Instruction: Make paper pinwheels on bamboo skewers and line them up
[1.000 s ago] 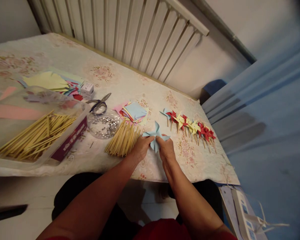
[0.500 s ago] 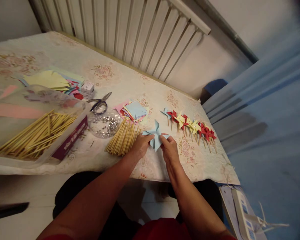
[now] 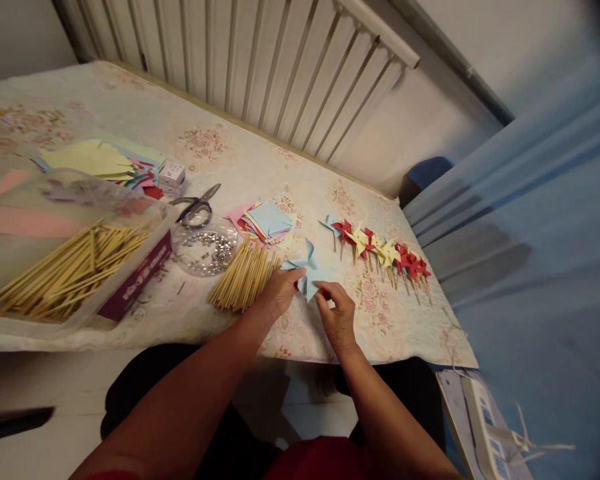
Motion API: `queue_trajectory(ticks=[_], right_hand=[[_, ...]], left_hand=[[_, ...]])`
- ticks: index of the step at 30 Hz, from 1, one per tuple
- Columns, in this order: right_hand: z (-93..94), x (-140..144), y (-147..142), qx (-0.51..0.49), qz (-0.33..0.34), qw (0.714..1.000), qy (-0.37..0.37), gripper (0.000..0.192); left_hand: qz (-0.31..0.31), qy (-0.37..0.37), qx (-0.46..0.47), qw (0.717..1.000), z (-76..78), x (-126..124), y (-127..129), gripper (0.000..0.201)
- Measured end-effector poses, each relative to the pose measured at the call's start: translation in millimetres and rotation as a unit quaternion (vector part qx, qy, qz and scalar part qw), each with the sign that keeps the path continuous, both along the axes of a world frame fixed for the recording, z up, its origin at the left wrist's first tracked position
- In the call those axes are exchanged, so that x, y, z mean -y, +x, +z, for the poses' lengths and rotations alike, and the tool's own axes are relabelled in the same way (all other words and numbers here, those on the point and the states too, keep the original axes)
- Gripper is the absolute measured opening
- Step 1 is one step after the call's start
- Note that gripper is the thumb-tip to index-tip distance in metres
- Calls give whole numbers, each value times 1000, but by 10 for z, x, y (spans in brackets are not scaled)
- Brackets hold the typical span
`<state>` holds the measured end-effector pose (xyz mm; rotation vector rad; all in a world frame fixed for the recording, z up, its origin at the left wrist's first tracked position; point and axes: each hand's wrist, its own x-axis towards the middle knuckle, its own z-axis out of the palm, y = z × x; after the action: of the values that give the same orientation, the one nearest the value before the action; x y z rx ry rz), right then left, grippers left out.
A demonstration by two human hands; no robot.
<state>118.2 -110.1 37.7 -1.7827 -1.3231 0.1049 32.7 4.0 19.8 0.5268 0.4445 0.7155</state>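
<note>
While the left hand (image 3: pixel 279 293) pinches the light-blue paper pinwheel (image 3: pixel 307 271) in a closed grip above the worktop (image 3: pixel 260 167), the right hand (image 3: pixel 337 315) touches its lower edge, fingers loosely curled.

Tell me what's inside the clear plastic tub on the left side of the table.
The clear tub holds a heap of loose wooden sticks. The tub floor beneath the heap is covered, so anything under the sticks cannot be seen.
</note>
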Motion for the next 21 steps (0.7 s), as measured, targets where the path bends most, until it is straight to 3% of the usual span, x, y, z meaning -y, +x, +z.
queue_trajectory(ticks=[11,21], right_hand=[[19,-160,-58,-170,-58,984,-17,16],[183,-287,-112,-231,-103,966,-55,19]], left_hand=[[-2,5,3,1000,-21,6,18,18],[-1,24,-25,999,-58,7,34,14]])
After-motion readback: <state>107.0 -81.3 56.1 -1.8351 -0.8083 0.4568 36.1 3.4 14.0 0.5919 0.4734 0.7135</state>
